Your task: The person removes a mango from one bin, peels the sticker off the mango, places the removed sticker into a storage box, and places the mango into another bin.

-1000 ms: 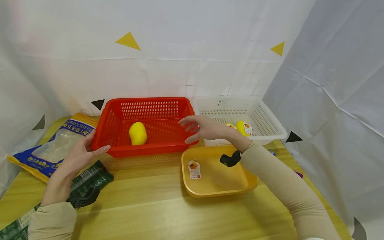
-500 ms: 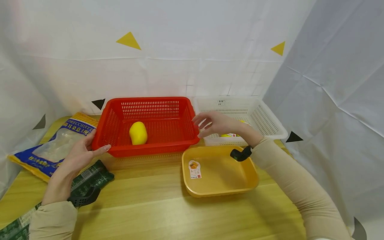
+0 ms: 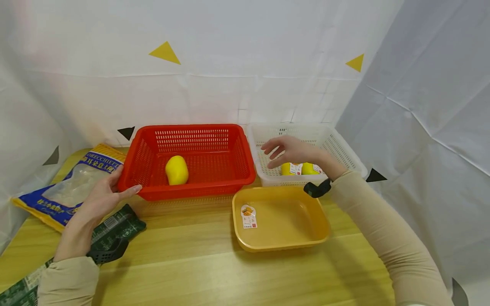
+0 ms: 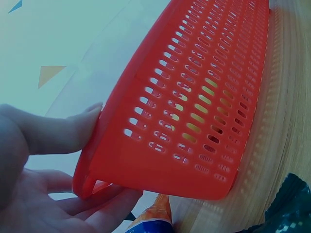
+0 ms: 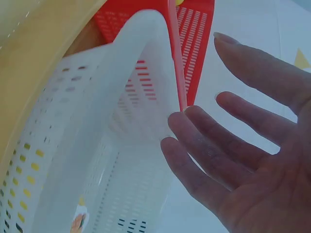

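The white basket [image 3: 337,146], at the centre right of the head view, is where the right hand [image 3: 292,151] hovers, fingers spread and loose, holding nothing; the right-wrist view shows the open palm [image 5: 252,160] just above the basket's pale wall [image 5: 121,126]. Two small yellow packs [image 3: 300,168] with labels lie on the basket floor just below and beside that hand, not touched by it. By my judgement the work in hand is moving yellow items between baskets, and this looks like the reach stage: the next move would call for lowering the hand into the basket and closing the fingers round one pack without catching the rim. The left hand [image 3: 100,197], at the lower left, grips the near left corner of the red basket [image 3: 191,187], thumb along the side wall and fingers under the rim, as the left-wrist view [image 4: 58,160] shows plainly, steadying it on the desk [image 3: 191,263]. Inside the red basket lies one yellow lump [image 3: 176,169], toward its left half. In front of the two baskets sits a shallow orange tray [image 3: 317,229], holding only a small sticker [image 3: 249,216] at its left side. A blue and yellow bag [image 3: 49,199] lies at the far left.
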`<control>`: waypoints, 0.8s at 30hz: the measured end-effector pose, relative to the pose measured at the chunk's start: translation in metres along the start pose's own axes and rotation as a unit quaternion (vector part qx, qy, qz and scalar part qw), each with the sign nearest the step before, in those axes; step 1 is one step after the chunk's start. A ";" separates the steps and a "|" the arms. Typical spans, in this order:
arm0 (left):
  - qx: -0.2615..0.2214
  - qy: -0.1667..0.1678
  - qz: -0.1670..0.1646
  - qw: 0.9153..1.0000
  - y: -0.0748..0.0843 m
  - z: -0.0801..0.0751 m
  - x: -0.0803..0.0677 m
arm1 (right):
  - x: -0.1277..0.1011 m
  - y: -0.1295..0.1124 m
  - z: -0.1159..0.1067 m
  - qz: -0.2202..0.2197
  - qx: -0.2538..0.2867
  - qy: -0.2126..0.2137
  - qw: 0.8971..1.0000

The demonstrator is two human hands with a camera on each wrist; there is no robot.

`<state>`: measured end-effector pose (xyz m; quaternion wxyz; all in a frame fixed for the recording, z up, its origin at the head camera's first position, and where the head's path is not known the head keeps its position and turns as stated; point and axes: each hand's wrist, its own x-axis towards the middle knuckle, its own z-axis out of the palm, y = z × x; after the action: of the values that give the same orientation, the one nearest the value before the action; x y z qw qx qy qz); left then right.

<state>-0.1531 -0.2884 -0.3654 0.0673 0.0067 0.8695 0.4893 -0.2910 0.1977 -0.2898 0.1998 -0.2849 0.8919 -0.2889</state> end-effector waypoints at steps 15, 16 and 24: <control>-0.010 0.004 0.002 1.000 0.000 0.000 -0.001 | 0.000 0.024 -0.022 0.037 -0.028 -0.006 0.999; -0.007 0.005 0.001 1.000 0.000 0.000 -0.001 | 0.000 0.026 -0.024 0.040 -0.026 -0.010 0.999; -0.004 0.002 0.004 1.000 0.001 0.001 0.000 | 0.000 0.043 -0.036 0.061 -0.010 -0.041 0.997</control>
<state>-0.1527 -0.2875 -0.3651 0.0640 0.0089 0.8675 0.4933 -0.3268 0.2408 -0.2895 0.2505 -0.2431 0.9017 -0.2552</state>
